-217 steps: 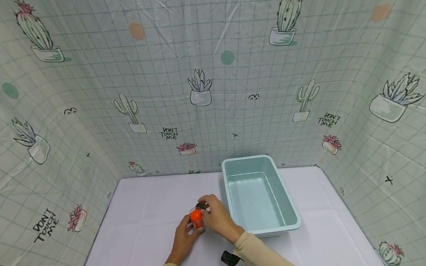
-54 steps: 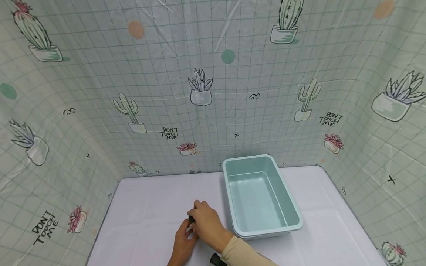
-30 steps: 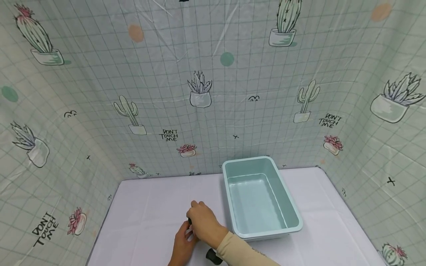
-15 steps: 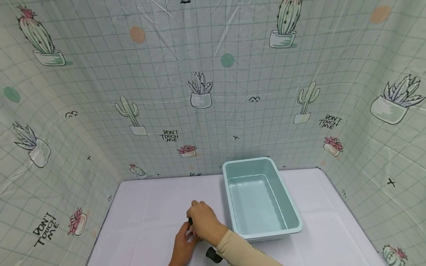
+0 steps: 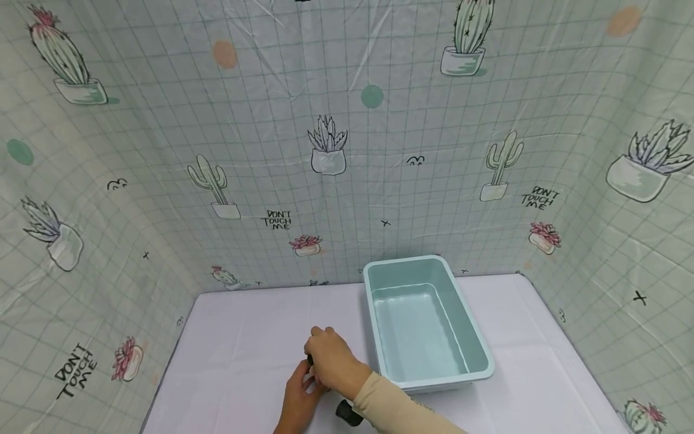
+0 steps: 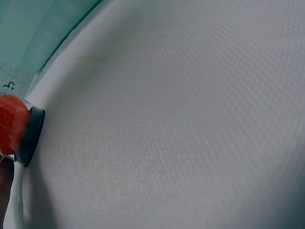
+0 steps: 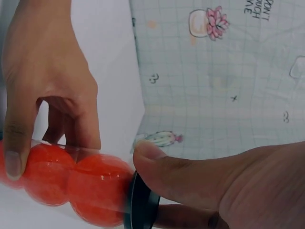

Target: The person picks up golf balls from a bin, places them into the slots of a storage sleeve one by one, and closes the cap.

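Note:
My left hand grips a clear tube of orange-red balls, fingers and thumb on opposite sides in the right wrist view. At the tube's end, my right hand pinches a black cap, with the thumb against its rim. From the head the right hand covers most of the tube, and only a dark bit of cap shows between the hands. The left wrist view catches a red ball and a dark end piece at its left edge.
A pale blue-green plastic bin with nothing in it stands right of the hands on the white-covered table. A dark cylindrical piece sits by the right sleeve. A cactus-print curtain encloses the back and sides.
Earlier the right hand held the dark cap beside the tube, with an orange ball in view. Now it is over the tube's end, on the cap. Over the last second the hands barely move.

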Tool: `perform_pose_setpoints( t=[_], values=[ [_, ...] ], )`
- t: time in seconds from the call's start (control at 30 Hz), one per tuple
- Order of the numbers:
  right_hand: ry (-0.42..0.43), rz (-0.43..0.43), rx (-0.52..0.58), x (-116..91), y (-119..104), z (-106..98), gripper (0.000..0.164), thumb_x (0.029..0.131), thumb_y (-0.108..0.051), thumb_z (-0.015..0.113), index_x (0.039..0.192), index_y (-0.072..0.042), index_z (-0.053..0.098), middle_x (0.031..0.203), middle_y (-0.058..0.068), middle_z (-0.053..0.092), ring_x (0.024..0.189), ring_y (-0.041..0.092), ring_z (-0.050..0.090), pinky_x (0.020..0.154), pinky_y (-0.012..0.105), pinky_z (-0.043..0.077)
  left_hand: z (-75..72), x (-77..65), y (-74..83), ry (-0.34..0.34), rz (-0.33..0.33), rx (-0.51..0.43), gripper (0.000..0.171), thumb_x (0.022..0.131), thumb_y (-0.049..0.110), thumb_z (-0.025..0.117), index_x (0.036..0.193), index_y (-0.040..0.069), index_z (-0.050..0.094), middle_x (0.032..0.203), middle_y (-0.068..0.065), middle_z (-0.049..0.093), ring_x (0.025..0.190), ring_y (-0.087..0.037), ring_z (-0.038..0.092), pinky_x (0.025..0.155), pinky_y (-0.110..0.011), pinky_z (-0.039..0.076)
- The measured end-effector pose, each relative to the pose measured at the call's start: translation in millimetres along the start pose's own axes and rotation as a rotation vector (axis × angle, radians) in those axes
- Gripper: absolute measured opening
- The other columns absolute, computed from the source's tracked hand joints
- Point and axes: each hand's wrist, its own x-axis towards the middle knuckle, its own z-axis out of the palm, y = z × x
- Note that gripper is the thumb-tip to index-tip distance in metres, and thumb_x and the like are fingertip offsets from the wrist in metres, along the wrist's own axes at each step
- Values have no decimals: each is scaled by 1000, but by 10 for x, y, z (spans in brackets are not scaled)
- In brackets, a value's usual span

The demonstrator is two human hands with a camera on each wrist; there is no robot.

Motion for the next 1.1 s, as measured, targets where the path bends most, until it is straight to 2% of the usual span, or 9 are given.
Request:
perform_pose_setpoints(
  t=[0.27,0.47,0.7,0.77,0.9,1.1],
  values=[
    [10,6,4,18,29,60,29,70,-12,99,94,-11,83,90,1,67,78,17,61,70,21,58,-14,30,-64,-2,48,15,42,90,5,81,127,2,63,129,-15,67,119,-29,61,101,-45,61],
    [32,6,-7,-21,33,102,31,69,-10,99,94,-11,82,88,0,64,77,14,56,65,20,56,-14,13,-49,-5,39,-10,42,89,5,82,126,2,63,127,-13,67,117,-25,61,102,-42,61],
    [65,-24,-14,-73,36,120,20,75,-6,93,90,-12,82,83,-3,60,71,10,48,62,16,49,-6,6,-62,19,68,11,39,88,1,80,123,4,64,122,-11,68,113,-17,62,101,-43,61],
    [63,-28,-21,-67,31,112,21,73,-4,94,87,-12,82,81,-3,60,70,11,48,61,17,49,-4,8,-64,22,67,10,39,88,1,81,123,4,64,121,-10,68,112,-16,62,101,-44,61],
    [50,-23,-37,-51,25,103,23,70,-2,94,84,-14,80,80,-3,60,70,11,50,61,17,50,-1,7,-57,13,45,-5,39,88,1,81,123,3,64,121,-11,67,113,-17,61,103,-44,60],
    [67,-11,-28,-90,22,145,22,75,-9,95,93,-13,82,84,-3,61,73,10,50,62,17,52,-12,-7,-32,4,33,-30,40,89,1,80,125,3,63,126,-13,67,119,-27,62,105,-41,59]
  ],
)
